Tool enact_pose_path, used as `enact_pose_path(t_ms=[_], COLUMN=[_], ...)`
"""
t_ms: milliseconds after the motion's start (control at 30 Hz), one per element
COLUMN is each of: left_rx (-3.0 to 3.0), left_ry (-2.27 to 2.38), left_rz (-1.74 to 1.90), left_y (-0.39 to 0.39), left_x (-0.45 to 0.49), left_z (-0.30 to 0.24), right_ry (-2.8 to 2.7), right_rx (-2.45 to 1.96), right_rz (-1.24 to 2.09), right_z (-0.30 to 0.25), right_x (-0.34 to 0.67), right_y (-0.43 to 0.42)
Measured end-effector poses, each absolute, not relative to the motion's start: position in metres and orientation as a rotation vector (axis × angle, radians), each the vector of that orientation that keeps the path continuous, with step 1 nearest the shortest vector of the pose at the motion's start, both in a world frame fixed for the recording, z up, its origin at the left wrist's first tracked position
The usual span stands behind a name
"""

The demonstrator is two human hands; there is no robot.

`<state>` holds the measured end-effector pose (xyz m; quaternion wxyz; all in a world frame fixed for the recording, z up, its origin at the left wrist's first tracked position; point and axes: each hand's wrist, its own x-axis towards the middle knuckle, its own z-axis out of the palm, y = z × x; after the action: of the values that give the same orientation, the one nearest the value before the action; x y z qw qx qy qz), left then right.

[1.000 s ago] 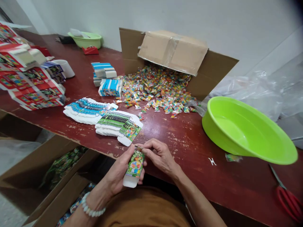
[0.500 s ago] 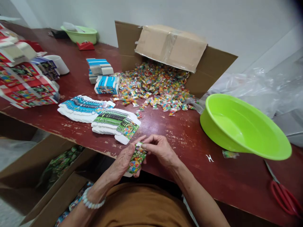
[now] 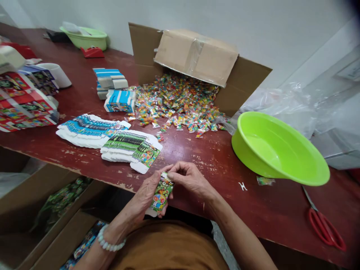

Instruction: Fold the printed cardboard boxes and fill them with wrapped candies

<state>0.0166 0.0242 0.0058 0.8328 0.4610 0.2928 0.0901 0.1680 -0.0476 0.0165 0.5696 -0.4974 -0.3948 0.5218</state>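
A small green printed candy box (image 3: 161, 193) stands over the table's front edge, close to my body. Wrapped round its sides, my left hand (image 3: 146, 195) grips it, with a white flap sticking out at the lower end. My right hand (image 3: 189, 179) pinches the box's upper end between thumb and fingers; the exact contact is partly hidden. Just beyond my hands, flat green boxes (image 3: 123, 144) lie in a fanned row. A fanned row of flat blue boxes (image 3: 84, 129) lies to their left.
Small wrapped candies (image 3: 180, 101) spill from a tipped cardboard carton (image 3: 194, 56). On the right are a bright green basin (image 3: 275, 150) and red-handled scissors (image 3: 323, 225). Bundled blue boxes (image 3: 120, 100) and red boxes (image 3: 25, 101) stand left. Open cartons (image 3: 30, 202) sit below the table edge.
The view has turned slightly right, so the table's things appear shifted left. Both hands keep hold of the green box, with little change in their grip.
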Motion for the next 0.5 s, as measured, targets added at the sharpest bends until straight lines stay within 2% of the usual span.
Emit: enact_pose_path(t_ms=[233,433,500], left_rx=[1.116,1.202,1.166], left_ry=[0.720,0.792,0.791], left_rz=[0.279,0.315,0.361], left_y=[0.030,0.028,0.027], left_x=[0.016,0.016,0.015], left_z=[0.000,-0.009,-0.009], right_ry=[-0.857,-1.354,-1.521], right_rx=[-1.202,-1.370,-1.369], right_rz=[1.086,0.806,0.859], right_z=[0.007,0.007,0.009], right_x=[0.157,0.168,0.180], right_y=[-0.051,-0.052,-0.037])
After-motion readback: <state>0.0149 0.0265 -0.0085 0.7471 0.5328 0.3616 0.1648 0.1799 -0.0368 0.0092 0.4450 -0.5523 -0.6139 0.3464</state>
